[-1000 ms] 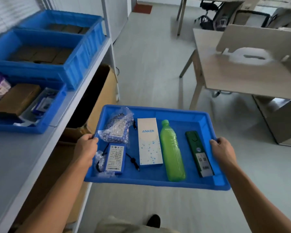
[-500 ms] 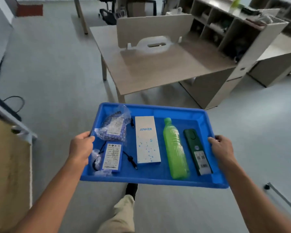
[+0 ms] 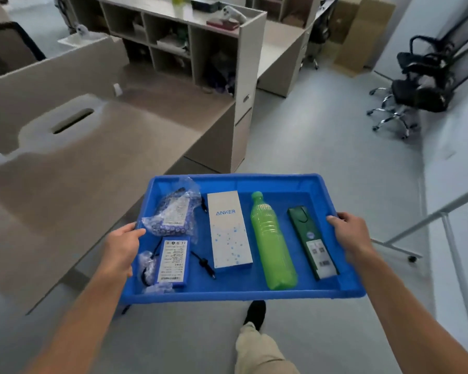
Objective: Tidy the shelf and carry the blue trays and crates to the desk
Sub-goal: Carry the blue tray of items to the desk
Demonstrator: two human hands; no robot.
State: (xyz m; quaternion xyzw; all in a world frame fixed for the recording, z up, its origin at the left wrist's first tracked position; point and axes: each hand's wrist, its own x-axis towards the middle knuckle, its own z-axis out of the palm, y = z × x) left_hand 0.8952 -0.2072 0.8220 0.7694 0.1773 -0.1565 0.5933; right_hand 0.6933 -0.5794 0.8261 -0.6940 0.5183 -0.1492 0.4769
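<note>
Shelf and its crates are gone from the frame. A second ago they filled the left edge. You have turned through the room, and the surface [image 3: 106, 163] now takes up the whole left half of the picture, with its partition panel [image 3: 52, 85] at upper left.

Blue tray [image 3: 243, 295] sits level at centre frame, carried over the floor. Its left end lies in front of the surface's near corner, and whether it is over it yet I cannot tell.

Left grip [image 3: 122, 247] is clamped on the tray's left rim, thumb inside. Right grip [image 3: 351, 236] is clamped on the right rim the same way.

Load is unmoved across the turn:
- bubble-wrapped bundle [image 3: 170, 214] and blue battery pack [image 3: 173, 261] at left
- white Anker box [image 3: 229, 230] next
- green bottle [image 3: 272, 244] lying on its side
- dark green pack [image 3: 312, 244] at right

One shoe [image 3: 256, 311] shows below the tray (mid-stride, by the look of it).

Judgement: the carry leg is nearly done. What is left is to swing the tray left and lower it flat. The bottle is the one piece likely to roll if you tilt. The crates seen on the shelf are probably later trips.
</note>
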